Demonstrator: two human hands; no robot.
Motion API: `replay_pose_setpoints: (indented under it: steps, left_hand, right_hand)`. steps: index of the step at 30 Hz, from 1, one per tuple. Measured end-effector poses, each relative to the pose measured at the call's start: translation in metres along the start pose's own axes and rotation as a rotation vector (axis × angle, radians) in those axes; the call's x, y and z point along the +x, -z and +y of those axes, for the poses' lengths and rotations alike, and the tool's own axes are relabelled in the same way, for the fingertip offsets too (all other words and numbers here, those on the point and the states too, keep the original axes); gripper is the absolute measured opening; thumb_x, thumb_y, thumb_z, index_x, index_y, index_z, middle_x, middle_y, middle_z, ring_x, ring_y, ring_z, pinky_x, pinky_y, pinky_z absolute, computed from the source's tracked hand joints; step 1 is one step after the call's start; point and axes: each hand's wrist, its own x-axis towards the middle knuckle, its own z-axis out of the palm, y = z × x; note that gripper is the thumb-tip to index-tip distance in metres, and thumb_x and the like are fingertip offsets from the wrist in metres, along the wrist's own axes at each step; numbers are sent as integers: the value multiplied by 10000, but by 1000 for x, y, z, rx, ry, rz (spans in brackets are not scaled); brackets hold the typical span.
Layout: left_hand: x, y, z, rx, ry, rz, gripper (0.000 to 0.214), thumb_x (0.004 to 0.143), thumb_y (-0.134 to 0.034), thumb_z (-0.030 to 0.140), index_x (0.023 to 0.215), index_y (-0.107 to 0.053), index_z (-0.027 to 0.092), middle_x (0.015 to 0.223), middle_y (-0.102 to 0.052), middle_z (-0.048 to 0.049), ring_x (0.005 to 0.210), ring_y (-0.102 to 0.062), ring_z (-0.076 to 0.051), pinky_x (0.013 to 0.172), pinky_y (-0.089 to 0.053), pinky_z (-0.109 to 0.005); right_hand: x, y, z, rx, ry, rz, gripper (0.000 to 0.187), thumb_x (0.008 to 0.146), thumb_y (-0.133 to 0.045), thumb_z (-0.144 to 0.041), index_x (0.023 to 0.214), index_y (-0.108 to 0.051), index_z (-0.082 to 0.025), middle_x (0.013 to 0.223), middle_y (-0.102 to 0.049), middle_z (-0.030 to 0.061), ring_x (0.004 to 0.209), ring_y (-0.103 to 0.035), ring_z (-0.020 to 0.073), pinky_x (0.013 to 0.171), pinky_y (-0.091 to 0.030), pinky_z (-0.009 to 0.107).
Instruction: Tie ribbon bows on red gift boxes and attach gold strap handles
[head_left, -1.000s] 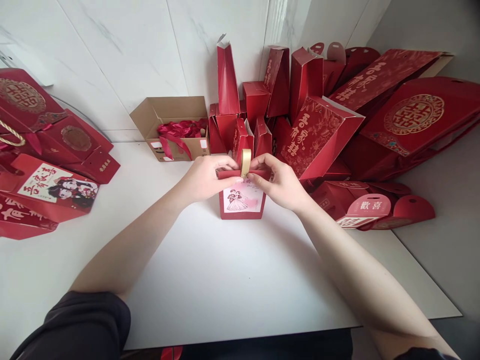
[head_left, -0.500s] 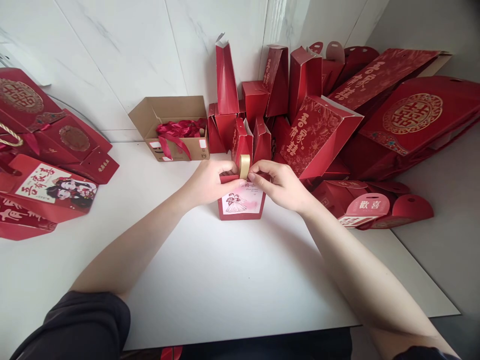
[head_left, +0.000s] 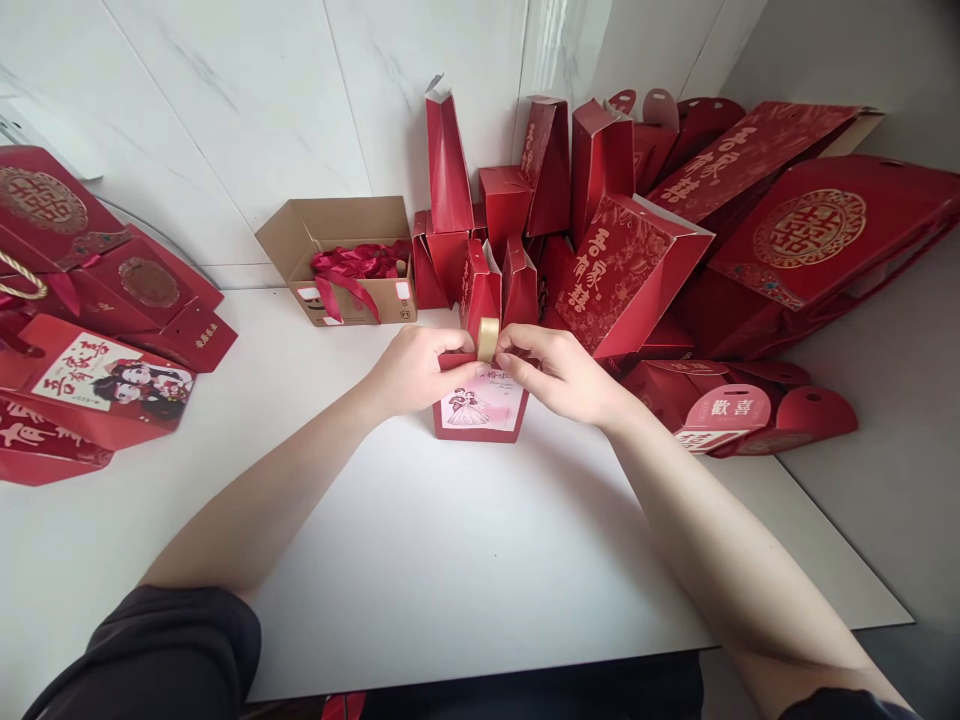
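Observation:
A small red gift box (head_left: 476,433) stands on the white table in front of me, its pink front panel printed with a couple. From its top edge rises a loop of gold ribbon (head_left: 487,341). My left hand (head_left: 420,372) pinches the box's upper left edge, thumb in front and fingers behind. On the other side my right hand (head_left: 556,368) is closed at the top, thumb and forefinger by the foot of the ribbon loop. The fingers behind the box are partly hidden.
An open cardboard box (head_left: 360,310) of dark red ribbons stands at the back. Many red gift boxes (head_left: 645,275) crowd the back right, some leaning. More red boxes (head_left: 150,280) are piled at the left. The white table (head_left: 480,590) ends near my body.
The whole view has shifted slightly. Both hands stay at the top of the box, and the gold ribbon loop looks turned a little, its opening showing more.

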Motion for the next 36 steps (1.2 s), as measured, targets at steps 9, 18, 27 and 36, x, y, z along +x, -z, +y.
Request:
replay_pose_setpoints:
  steps: [9,18,27,36]
  left_hand:
    - [3,9,-5,8,47,-47,233,816,-649,384,924,-703,184,935,-718,-26,853,-652,-189,739,-476,-279]
    - [2,2,-7,41,-18,-53,229,880,-558,311,709,-614,169,636,-565,14,595,-500,-120,538,-350,-251]
    - [4,-2,-16,10,-85,-23,209,869,-576,296,730,-653,161,643,-585,13,598,-503,-115,550,-367,-247]
    - [15,-20,-69,-371,81,466,232,792,-705,366,924,-664,180,863,-696,-31,757,-638,-154,676,-494,-251]
  right_hand:
    - [1,-3,7,-118,-54,26,83,870,-496,-178,890,-576,-178,837,-603,16,705,-519,146,643,-379,260]
    - [4,-12,9,-79,8,80,129,932,-493,-266,838,-517,-181,799,-537,14,695,-490,141,649,-388,262]
    - [3,-13,11,-87,62,91,145,937,-477,-233,799,-486,-189,758,-494,6,674,-461,140,638,-383,272]
    - [4,-66,57,538,-240,435,362,894,-558,-505,1139,-459,-259,1079,-633,52,1006,-611,184,872,-496,313]
